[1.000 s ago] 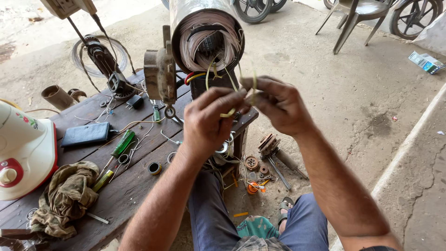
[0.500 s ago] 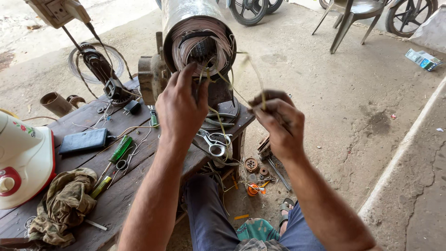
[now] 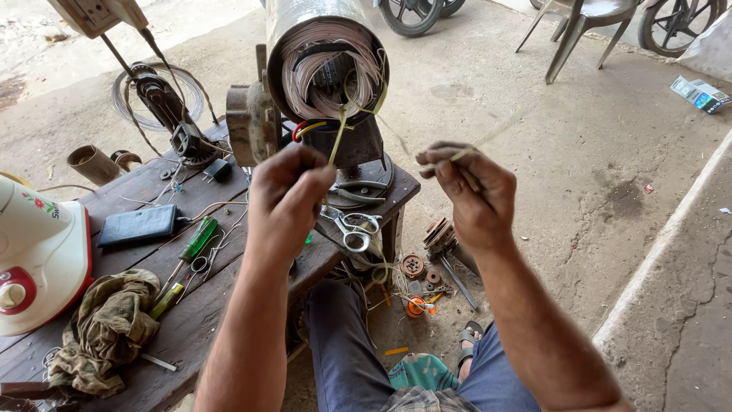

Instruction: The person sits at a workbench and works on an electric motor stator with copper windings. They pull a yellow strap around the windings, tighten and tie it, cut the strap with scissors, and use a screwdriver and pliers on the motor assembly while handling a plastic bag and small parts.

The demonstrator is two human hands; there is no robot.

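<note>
While pinched, yellow string (image 3: 358, 114) spans left hand (image 3: 286, 200) and right hand (image 3: 473, 194).

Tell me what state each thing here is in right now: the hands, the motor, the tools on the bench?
Left hand: raised, fingers pinched on a yellowish string.
Right hand: raised, pinching the string's other end.
String: running from both hands into the windings.
Motor stator: lying on its side, open end showing copper windings.
Scissors: lying on the bench, untouched.
Green screwdriver: lying flat.
Rag: crumpled.
Wooden bench: cluttered.

open air between hands, motor stator (image 3: 328, 72) ahead, scissors (image 3: 352, 227) below
</note>
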